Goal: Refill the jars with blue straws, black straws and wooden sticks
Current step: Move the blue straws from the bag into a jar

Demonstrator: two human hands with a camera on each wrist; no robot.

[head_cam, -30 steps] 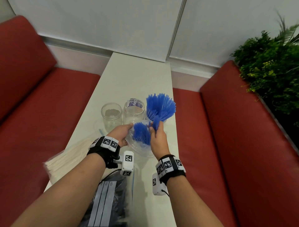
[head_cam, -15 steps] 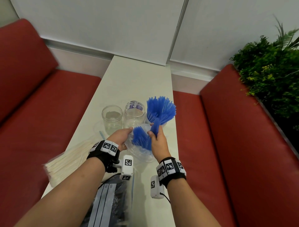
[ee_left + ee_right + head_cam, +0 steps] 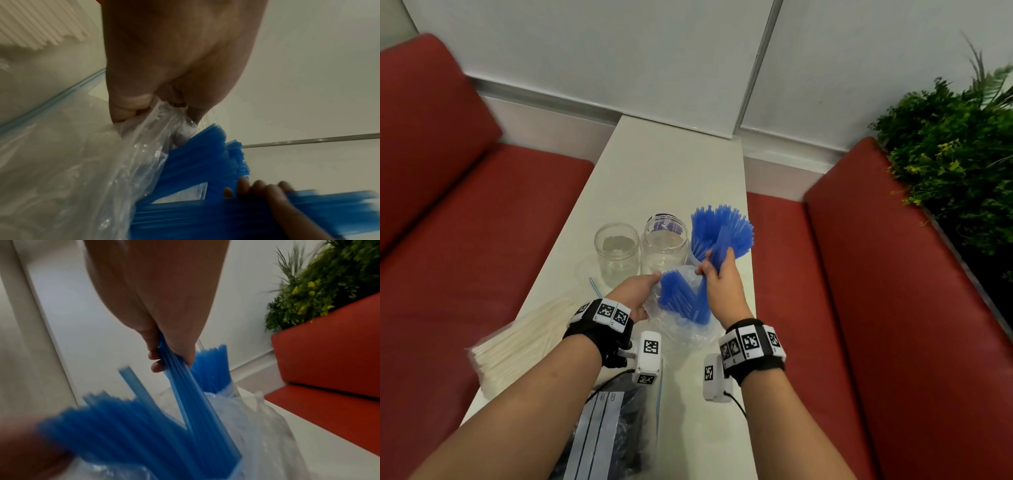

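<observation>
The right hand (image 3: 717, 281) pinches a small bunch of blue straws (image 3: 714, 270), thumb against curled fingers, drawing it up out of the clear bag (image 3: 681, 329) toward the jar (image 3: 693, 258) at the right of the row, which already holds a fan of blue straws (image 3: 722, 228). The left hand (image 3: 635, 291) pinches the bag's rim between thumb and fingers and holds its mouth open; more blue straws (image 3: 676, 294) stand loose inside it. Two other jars, the middle jar (image 3: 664, 245) and the left jar (image 3: 617, 250), look empty. The wooden sticks (image 3: 524, 339) lie in a pale pile on the left of the tabletop (image 3: 667, 171), and the black straws (image 3: 626, 431) sit in a zip bag nearest the person.

The risks from here are plain enough. The bunch is held near its upper part, so its lower ends may splay or snag on the bag's crumpled film and drag loose straws out onto the tabletop. The filled jar is crowded and its straws lean outward, so pushing new ones in at an angle may bend them, knock some out, or tip the jar, which stands close to the tabletop's right edge. If the left hand lets the rim sag, the remaining straws may spill.
</observation>
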